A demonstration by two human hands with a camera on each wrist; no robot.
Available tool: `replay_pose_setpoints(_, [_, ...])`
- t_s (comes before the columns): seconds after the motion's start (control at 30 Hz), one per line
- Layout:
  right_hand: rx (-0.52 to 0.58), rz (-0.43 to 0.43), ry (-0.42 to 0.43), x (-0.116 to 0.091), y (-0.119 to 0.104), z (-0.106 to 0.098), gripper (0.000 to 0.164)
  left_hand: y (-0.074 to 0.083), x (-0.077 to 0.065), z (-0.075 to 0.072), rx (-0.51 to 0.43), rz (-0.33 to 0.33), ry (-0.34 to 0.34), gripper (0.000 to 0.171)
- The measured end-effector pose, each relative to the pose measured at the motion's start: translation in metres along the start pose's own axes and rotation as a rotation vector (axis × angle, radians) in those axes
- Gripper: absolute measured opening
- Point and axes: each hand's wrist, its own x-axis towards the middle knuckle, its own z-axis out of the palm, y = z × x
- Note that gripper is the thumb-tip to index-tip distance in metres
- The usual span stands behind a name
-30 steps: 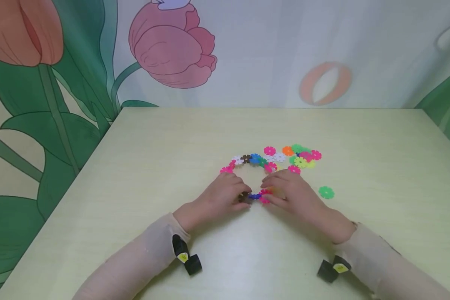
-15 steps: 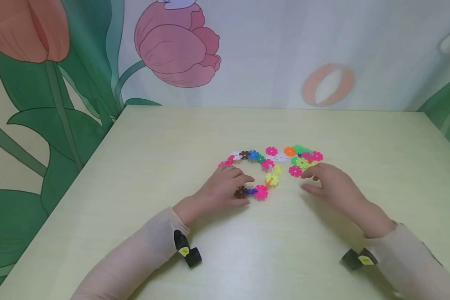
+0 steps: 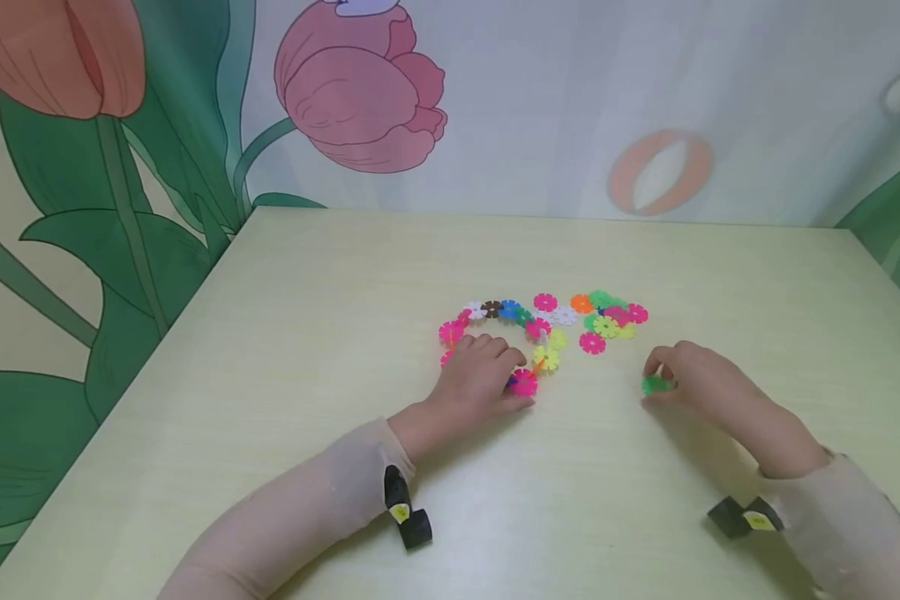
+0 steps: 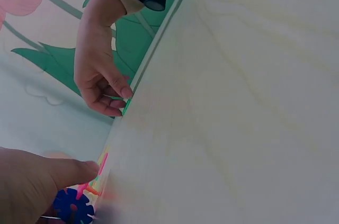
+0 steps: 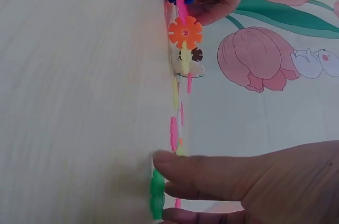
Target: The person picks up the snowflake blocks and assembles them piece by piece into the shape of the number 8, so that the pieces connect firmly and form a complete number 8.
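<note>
A ring of linked plastic snowflake discs, seen in the head view with a blue disc (image 3: 508,309) at its back, lies mid-table. My left hand (image 3: 478,379) covers the ring's front left part. Its thumb and fingers hold a pink snowflake disc (image 3: 525,383) at the front. Joined on there, edge-up, is an orange disc (image 5: 185,33), and a dark blue disc (image 4: 73,206) shows under the left hand in the left wrist view. To the right, my right hand (image 3: 708,387) pinches a loose green snowflake disc (image 3: 654,385) between thumb and fingers, low over the table.
Behind and right of the ring lies a loose pile of discs, among them an orange disc (image 3: 581,303), a yellow-green disc (image 3: 606,327) and a pink disc (image 3: 592,342). The pale table (image 3: 345,292) ends at a wall curtain (image 3: 525,108) printed with flowers.
My right hand has left the ring, moved right and picked up the green snowflake disc. The left hand has shifted right along the ring to the pink snowflake disc.
</note>
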Motion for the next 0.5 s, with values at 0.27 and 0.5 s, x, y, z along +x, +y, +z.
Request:
replay_pose_setpoints(0.27, [0.062,0.020,-0.018,0.004,0.007,0.000,0.031,-0.006,0.003,0.002,-0.137,-0.057,-0.049,0.038])
replay_pose_setpoints(0.5, [0.088,0.031,-0.023,0.006,0.014,-0.001,0.032,-0.015,0.001,0.000,-0.230,-0.022,-0.074,0.034])
